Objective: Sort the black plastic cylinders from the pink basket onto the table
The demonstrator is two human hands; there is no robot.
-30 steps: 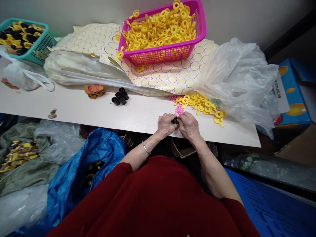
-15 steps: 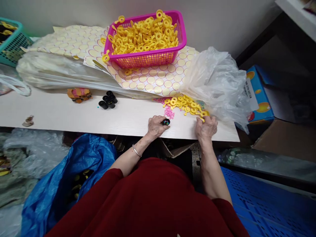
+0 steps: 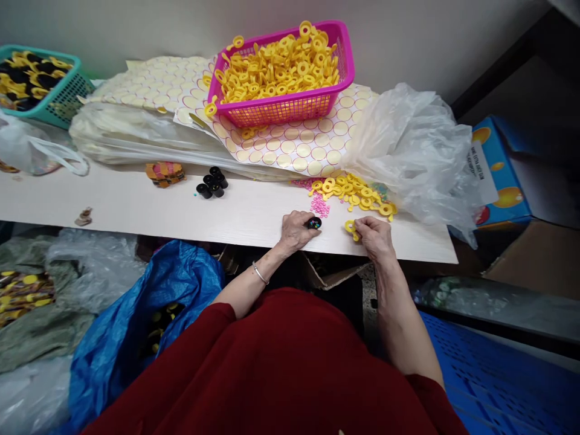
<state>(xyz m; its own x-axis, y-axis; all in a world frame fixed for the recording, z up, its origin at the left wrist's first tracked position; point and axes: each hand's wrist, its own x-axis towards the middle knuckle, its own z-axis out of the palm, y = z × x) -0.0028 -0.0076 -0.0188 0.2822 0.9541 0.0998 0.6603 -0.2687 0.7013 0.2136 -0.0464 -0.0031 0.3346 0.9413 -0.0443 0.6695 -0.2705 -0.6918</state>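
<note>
My left hand (image 3: 295, 229) rests on the white table (image 3: 136, 208) near its front edge, fingers closed round a small black cap (image 3: 314, 223) with coloured specks on top. My right hand (image 3: 374, 235) is a little to the right, pinching a yellow plastic ring (image 3: 350, 227). Just beyond the hands lie a loose heap of yellow rings (image 3: 357, 193) and a small patch of pink beads (image 3: 320, 206).
A pink basket (image 3: 290, 106) heaped with yellow rings sits on circle-printed sheets (image 3: 312, 145) at the back. Several black caps (image 3: 211, 182) stand left of centre. A teal basket (image 3: 40, 84) is far left, a clear plastic bag (image 3: 417, 151) right, a blue sack (image 3: 149, 314) below.
The hands, together on the black cap a second ago, parted. My right hand reached to the yellow heap and has come back toward the left hand with a ring.
</note>
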